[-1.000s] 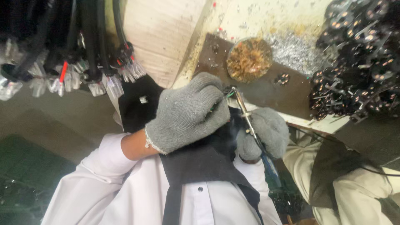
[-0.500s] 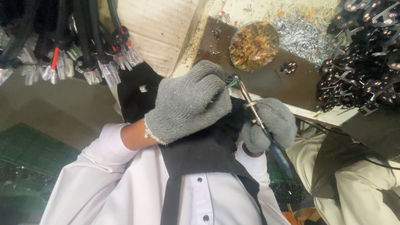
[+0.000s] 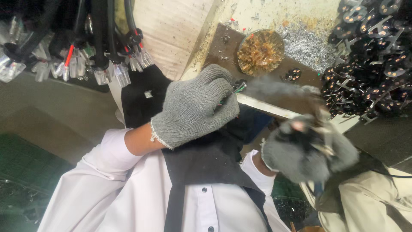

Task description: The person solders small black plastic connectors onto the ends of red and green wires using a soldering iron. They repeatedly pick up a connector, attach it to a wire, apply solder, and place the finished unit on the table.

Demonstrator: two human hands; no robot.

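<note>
You get uneven light here: the pale bench top (image 3: 274,13) and the heap of metal shavings (image 3: 307,43) sit bright at the top, while the left edge and lower corners fall dim. Your right hand (image 3: 309,148) is smeared by motion blur, its outline ghosted. Your left hand (image 3: 195,107) stays sharp, knit visible. The hanging cables (image 3: 98,38) look soft and dark.

A bundle of black cables (image 3: 86,38) with clear connectors hangs at far left. A round dish of brownish scraps (image 3: 260,52) sits at the far centre, silver metal shavings (image 3: 307,45) just right of it, and a heap of dark metal parts (image 3: 371,73) at far right.
</note>
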